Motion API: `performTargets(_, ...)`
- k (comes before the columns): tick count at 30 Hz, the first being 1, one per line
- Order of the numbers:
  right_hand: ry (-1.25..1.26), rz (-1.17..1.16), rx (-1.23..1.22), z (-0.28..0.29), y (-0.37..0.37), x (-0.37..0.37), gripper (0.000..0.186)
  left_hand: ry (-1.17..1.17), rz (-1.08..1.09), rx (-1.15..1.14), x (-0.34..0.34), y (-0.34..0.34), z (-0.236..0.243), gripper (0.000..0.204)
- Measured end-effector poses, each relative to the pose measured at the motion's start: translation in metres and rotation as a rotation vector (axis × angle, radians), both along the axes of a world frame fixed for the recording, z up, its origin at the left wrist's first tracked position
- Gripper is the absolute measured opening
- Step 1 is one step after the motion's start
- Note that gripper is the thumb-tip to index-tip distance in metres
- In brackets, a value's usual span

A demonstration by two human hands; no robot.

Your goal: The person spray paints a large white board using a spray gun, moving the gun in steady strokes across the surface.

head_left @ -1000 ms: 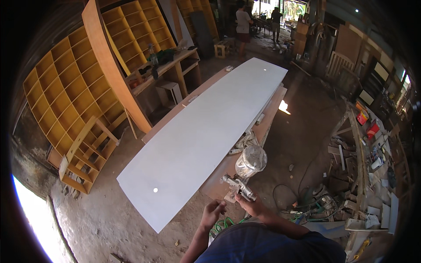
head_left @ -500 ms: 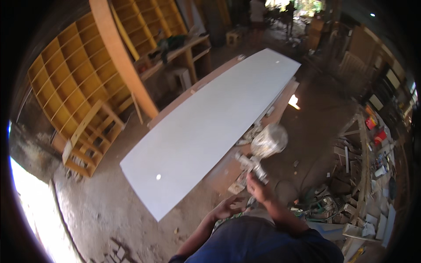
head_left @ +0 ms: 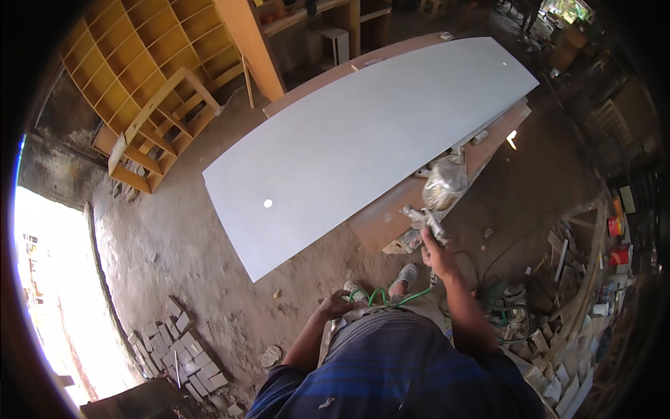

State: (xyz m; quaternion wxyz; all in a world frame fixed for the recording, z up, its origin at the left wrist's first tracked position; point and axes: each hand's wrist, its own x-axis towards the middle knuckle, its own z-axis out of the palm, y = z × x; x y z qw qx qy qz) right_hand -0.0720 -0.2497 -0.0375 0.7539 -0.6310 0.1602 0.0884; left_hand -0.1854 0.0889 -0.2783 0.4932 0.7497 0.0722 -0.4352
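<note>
My right hand (head_left: 438,260) is closed round the handle of a spray gun (head_left: 427,221), held out beyond the panel's near edge. The gun's large cup (head_left: 445,184) looks shiny and wrapped in clear film. A green hose (head_left: 380,296) loops in front of my waist, running from below the gun toward my left hand (head_left: 336,306). That hand is low by my belly, fingers curled at the hose; their tips are partly hard to see. A long white panel (head_left: 370,140) with curved long sides lies flat ahead, bearing a bright round spot at its near left end.
Brown boards (head_left: 380,222) lie beneath the panel. An orange post (head_left: 250,49) and yellow shelving (head_left: 150,52) stand at the far left, by a small wooden frame (head_left: 150,157). Paving blocks (head_left: 180,356) lie at lower left. Wood scraps (head_left: 558,251) and red containers (head_left: 618,254) line the right.
The view has tilted downward, bringing my feet and the blocks into sight. My left hand has gone from spread fingers to curled ones at the hose. The right hand still holds the spray gun.
</note>
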Motion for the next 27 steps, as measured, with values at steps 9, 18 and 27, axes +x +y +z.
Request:
performTargets(9,-0.131,0.347,-0.116,-0.074,0.085,0.017,0.027,0.039,0.298,0.252,-0.029,0.019,0.031,0.083)
performTargets(18,-0.105,0.286,-0.109,-0.112,0.107,0.031,0.029,0.025,0.336,0.248,-0.041,0.045,0.057,0.086)
performTargets(27,-0.048,0.076,-0.016,-0.100,0.077,0.040,0.024,-0.066,0.236,0.231,-0.009,0.039,0.068,0.089)
